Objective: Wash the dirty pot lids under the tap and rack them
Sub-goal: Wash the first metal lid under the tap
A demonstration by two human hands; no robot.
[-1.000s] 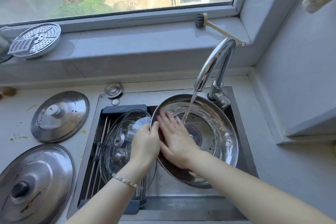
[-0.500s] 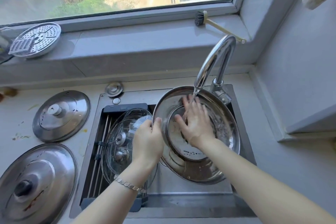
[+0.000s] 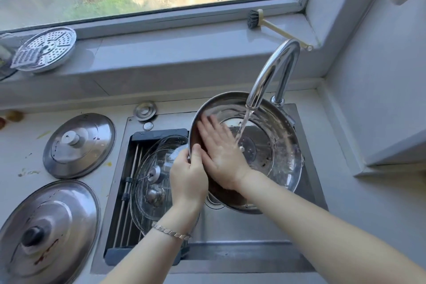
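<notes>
A large steel pot lid (image 3: pixel 276 150) is tilted inside-up over the sink, under the running tap (image 3: pixel 272 76). My left hand (image 3: pixel 187 177) grips its left rim, thumb over the edge. Flat on the lid's wet inner surface lies my right hand (image 3: pixel 219 152), fingers straight, left of the water stream. Two glass lids (image 3: pixel 152 180) lean in the dark rack (image 3: pixel 161 135) across the sink's left half. On the counter to the left lie two dirty steel lids, one mid-sized (image 3: pixel 79 145) and one big (image 3: pixel 46 230).
A small round steel sink plug (image 3: pixel 145 110) lies behind the sink (image 3: pixel 230 253). On the window sill lie a perforated steamer plate (image 3: pixel 45 49) at the left and a dish brush (image 3: pixel 272 24) at the right. Food specks dot the left counter. A wall stands close on the right.
My right hand slid from the lid's centre back to its left inner side, rubbing. The lid tilted and shifted slightly under the stream. My left hand kept its grip on the rim.
</notes>
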